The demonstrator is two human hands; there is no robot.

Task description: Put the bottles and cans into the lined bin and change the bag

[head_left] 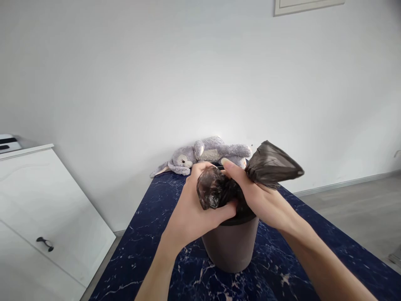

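A grey round bin (231,246) stands on a dark blue marbled table (297,259). Over its mouth both hands grip a black plastic bin bag (216,190). My left hand (191,209) is closed round the bag's bunched, rounded part. My right hand (260,196) is closed on the gathered neck, and the loose end of the bag (272,165) fans out to the right beyond its fingers. The bin's rim is mostly hidden by the hands and bag.
A grey plush toy (203,154) lies at the table's far end against the white wall. A white cabinet (40,217) with a dark handle stands at the left. Grey floor (354,213) lies to the right of the table.
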